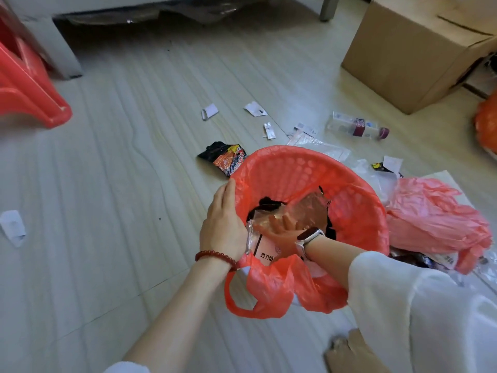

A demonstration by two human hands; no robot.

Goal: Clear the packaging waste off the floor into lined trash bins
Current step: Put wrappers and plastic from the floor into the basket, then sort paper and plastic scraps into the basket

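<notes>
Around the Room's Edges

A large brown cardboard box (411, 47) stands at the upper right on the pale striped tile floor (121, 162). A red plastic stool (25, 84) sits at the left edge, beside a white furniture panel (51, 41). 1 grey metal leg (328, 8) rises near the box.

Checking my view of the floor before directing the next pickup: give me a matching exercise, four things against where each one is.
Things:
1. left hand
2. right hand
3. black snack wrapper
4. cardboard box

Places:
A. on the floor beyond the bin's far-left rim
B. far right, upper corner
C. down inside the lined bin, on the waste
D. on the bin's left rim

Pairs: 1-D, 2-C, 3-A, 4-B
</notes>
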